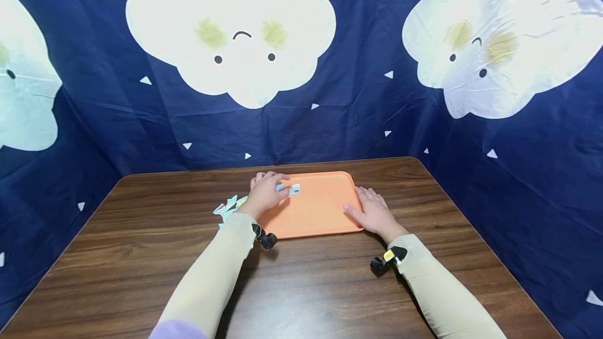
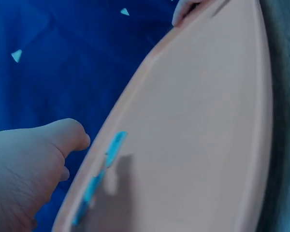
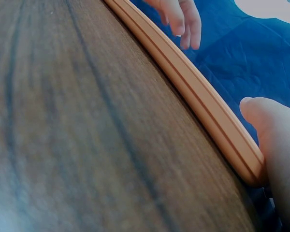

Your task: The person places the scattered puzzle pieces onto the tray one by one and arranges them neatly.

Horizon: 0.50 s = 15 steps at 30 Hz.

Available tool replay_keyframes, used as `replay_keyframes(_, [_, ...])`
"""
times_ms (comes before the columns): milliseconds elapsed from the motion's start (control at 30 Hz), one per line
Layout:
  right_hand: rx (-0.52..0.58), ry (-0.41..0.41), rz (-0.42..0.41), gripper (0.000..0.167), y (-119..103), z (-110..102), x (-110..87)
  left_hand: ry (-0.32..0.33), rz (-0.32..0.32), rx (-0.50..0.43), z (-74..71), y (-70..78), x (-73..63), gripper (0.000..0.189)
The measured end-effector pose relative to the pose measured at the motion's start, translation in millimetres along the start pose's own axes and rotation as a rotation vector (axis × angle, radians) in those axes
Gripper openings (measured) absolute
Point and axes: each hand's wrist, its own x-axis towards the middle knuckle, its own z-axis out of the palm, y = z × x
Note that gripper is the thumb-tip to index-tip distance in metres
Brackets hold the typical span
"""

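An orange tray (image 1: 320, 213) lies on the wooden table. Over its left part hovers my left hand (image 1: 268, 192), thumb and fingers apart, nothing visibly held. Just by those fingertips, flat light-blue printed pieces (image 1: 294, 189) lie on the tray; the left wrist view shows the blue pieces (image 2: 116, 147) near the tray's far rim, apart from the thumb. My right hand (image 1: 374, 212) rests at the tray's right edge, its thumb over the rim and its fingers extended along the outside. Part of the left hand's fingers is hidden in the head view.
Left of the tray, partly behind the left wrist, is a loose heap of small light-blue printed pieces (image 1: 228, 207). A dark blue curtain (image 1: 282, 135) with white clouds hangs close behind the table (image 1: 301, 286).
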Motion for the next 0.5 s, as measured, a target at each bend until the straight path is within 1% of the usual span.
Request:
replay_keyframes(167, [0.000, 0.005, -0.008, 0.088, 0.3, 0.9, 0.0, 0.055, 0.007, -0.032, -15.7, -5.2, -12.8, 0.042])
replay_keyframes(333, [0.009, 0.008, -0.014, 0.087, 0.8, 0.8, 0.6, 0.096, -0.002, -0.032, -27.7, -18.2, -27.0, 0.043])
replay_keyframes(500, [0.016, 0.002, -0.013, 0.088, 0.1, 0.4, 0.2, 0.138, -0.020, -0.040, -36.8, -35.9, -40.1, 0.042])
